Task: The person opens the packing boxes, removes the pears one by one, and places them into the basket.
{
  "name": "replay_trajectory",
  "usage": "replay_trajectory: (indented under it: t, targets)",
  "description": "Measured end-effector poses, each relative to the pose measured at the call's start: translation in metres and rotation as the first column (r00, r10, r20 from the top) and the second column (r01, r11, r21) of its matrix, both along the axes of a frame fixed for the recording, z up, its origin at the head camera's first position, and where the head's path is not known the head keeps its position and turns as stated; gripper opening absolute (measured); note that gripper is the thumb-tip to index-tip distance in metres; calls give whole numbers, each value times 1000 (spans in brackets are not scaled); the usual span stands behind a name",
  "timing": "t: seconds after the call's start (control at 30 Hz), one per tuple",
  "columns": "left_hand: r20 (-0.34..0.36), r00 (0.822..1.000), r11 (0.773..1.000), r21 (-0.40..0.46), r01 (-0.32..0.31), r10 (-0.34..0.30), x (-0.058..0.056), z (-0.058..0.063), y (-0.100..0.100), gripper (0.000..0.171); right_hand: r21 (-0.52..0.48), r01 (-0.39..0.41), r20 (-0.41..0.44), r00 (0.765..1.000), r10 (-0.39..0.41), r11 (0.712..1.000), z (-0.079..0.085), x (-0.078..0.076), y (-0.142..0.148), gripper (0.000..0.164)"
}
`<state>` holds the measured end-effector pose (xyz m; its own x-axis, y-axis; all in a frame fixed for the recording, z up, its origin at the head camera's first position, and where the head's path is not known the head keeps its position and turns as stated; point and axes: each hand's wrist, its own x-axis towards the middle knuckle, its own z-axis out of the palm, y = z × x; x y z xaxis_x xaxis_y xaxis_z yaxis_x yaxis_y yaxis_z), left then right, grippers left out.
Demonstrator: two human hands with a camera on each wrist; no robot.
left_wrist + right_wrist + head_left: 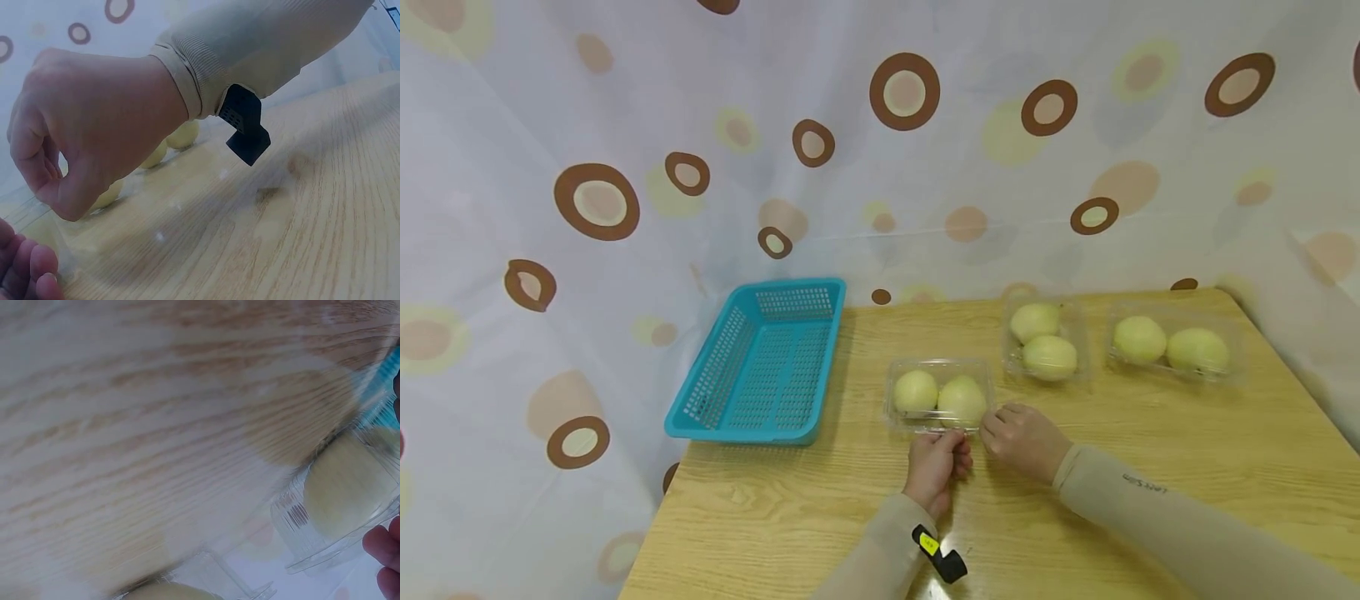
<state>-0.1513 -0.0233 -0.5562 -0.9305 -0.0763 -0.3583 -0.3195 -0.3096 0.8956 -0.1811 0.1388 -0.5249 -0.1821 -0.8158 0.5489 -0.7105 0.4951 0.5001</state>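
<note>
A clear plastic fruit box (901, 425) holds two round, pale yellow-green fruits (916, 392) side by side in the middle of the table. At its front edge my left hand (934, 468) pinches the rim between thumb and fingers. My right hand (1024, 442) has curled fingers and grips the front right corner, the wrist bent inward. The left wrist view shows the right hand (94, 119) with thumb and forefinger drawn together, and left fingertips (42, 265) below it. In the right wrist view, fingertips (382, 547) lie close beside the box rim (337, 547).
A blue plastic basket (830, 367) stands left of the box, toward the back. Behind and to the right are two more clear boxes, one (1011, 367) turned lengthwise and one (1228, 321) sideways, each with two fruits. A patterned sheet (850, 200) hangs behind the wooden table (760, 492).
</note>
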Motion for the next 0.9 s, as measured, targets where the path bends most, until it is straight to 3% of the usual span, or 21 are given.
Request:
replay_trajectory:
  t: [0.43, 0.9]
  targets:
    - [-5, 1000, 1000, -21, 6, -6, -2, -2, -1, 14, -65, -45, -47, 998, 42, 997, -3, -4, -1, 50]
    - [6, 1000, 999, -33, 0, 0, -2, -3, 0, 16, -112, -30, -15, 999, 29, 993, -10, -4, 0, 44]
